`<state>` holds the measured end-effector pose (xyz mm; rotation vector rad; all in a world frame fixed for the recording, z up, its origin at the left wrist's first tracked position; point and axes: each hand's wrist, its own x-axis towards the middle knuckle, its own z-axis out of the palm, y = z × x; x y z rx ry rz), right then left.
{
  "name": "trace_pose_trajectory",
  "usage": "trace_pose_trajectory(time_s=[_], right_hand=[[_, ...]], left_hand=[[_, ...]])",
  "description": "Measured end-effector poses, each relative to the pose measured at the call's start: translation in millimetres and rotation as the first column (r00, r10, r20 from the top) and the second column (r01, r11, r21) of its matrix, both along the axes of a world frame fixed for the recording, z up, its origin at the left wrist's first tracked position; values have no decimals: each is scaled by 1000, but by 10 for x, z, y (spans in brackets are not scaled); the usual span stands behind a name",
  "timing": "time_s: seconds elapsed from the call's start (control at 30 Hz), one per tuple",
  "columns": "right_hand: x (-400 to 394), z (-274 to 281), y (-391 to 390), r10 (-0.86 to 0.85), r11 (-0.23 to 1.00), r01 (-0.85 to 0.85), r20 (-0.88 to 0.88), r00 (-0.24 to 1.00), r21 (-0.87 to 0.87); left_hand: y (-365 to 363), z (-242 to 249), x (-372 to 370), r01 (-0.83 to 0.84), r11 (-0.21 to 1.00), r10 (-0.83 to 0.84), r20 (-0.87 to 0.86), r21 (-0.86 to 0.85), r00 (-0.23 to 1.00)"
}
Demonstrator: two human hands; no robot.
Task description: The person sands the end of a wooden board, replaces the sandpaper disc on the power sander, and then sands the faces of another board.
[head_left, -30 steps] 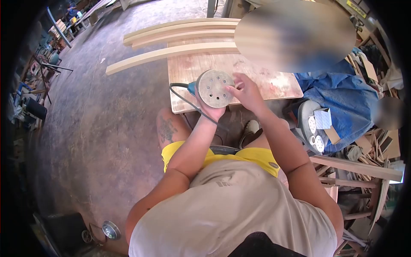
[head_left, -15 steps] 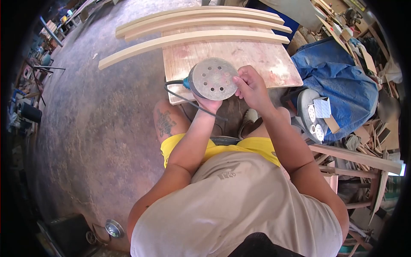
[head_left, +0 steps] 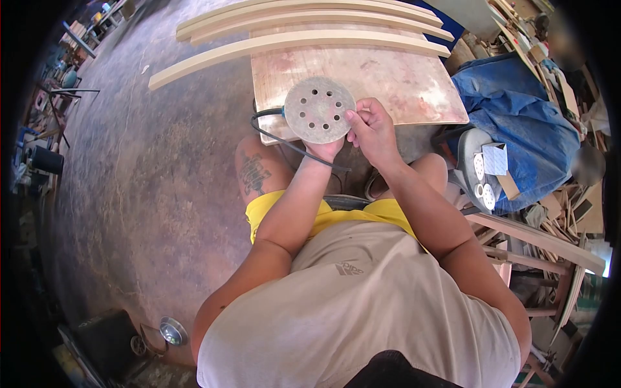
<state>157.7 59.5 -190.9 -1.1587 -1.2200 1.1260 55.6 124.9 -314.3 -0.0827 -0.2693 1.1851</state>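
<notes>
A random orbital sander is turned pad up, with a round grey sanding disc (head_left: 317, 119) facing me; several dark holes ring the disc. My left hand (head_left: 325, 150) grips the sander from below, its fingers mostly hidden behind the pad. The sander's body is also hidden, apart from a bit of blue where the black power cord (head_left: 265, 114) leaves it on the left. At the disc's right edge, my right hand (head_left: 376, 134) is closed, thumb and fingers pinching the rim. Both hands are over the near edge of a wooden board (head_left: 401, 87).
Several long pale wood strips (head_left: 291, 44) lie across the board's far side. At right, a grey stool seat (head_left: 469, 145) holds a small box (head_left: 495, 159) and white sanding discs (head_left: 488, 197). Beyond are a blue tarp (head_left: 517, 110) and scrap wood. Concrete floor (head_left: 142, 181) spreads leftward.
The sander's pad has tilted to face me more squarely, and its holes show more plainly. My right hand stays at the disc's edge. The whole view has shifted slightly.
</notes>
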Motion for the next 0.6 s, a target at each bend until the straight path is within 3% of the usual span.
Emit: trace_pose_trajectory(time_s=[0.17, 0.23, 0.33, 0.47, 0.6], right_hand=[[-68, -48, 18, -31, 999, 30, -32, 999, -21], [-90, -58, -11, -38, 998, 34, -69, 997, -61], [-109, -57, -45, -20, 997, 15, -66, 998, -77], [-136, -98, -33, -34, 998, 28, -99, 995, -54], [-136, -115, -5, -56, 998, 51, -108, 993, -42]], left_hand=[[-54, 98, -35, 29, 983, -35, 28, 181, 999], [-35, 62, -10, 45, 994, -47, -21, -102, 999], [20, -37, 2, 124, 991, -120, 76, -45, 990], [-4, -40, -5, 80, 997, -80, 10, 1, 997], [15, -3, 28, 12, 985, -17, -27, -171, 999]])
